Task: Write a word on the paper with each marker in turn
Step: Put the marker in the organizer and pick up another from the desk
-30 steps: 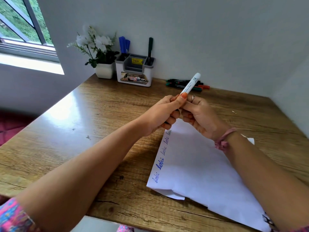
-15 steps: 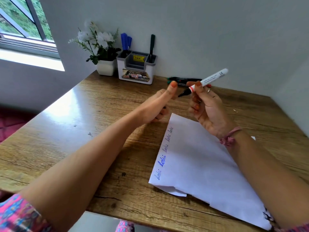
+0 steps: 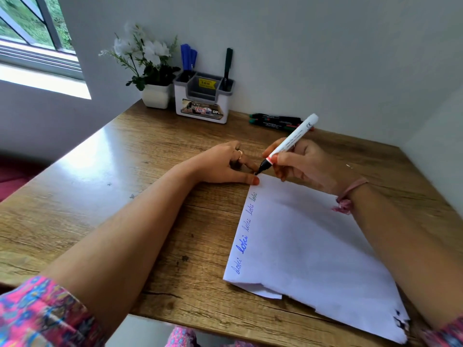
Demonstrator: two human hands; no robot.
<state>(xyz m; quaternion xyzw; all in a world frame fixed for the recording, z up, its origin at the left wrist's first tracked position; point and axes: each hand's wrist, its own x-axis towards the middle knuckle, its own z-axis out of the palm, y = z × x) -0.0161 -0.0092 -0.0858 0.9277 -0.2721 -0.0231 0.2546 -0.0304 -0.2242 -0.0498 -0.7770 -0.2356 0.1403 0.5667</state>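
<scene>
A white sheet of paper point(image 3: 313, 246) lies on the wooden table point(image 3: 112, 196), with the word "loki" written several times in blue along its left edge. My right hand point(image 3: 305, 164) grips an uncapped white marker point(image 3: 293, 139), and its black tip touches the paper's far left corner. My left hand point(image 3: 218, 166) rests on the table beside that corner, its thumb tip at the paper's edge. Its curled fingers hold a dark marker cap point(image 3: 235, 165), mostly hidden.
Several more markers point(image 3: 275, 120) lie against the back wall. To their left stands a white desk organizer point(image 3: 203, 101) with blue and dark pens, then a white pot of flowers point(image 3: 154, 96). The paper's near right corner is torn.
The cap came off the marker into my left hand. Both hands dropped from mid-air to the table, and the marker tip now touches the paper's far corner.
</scene>
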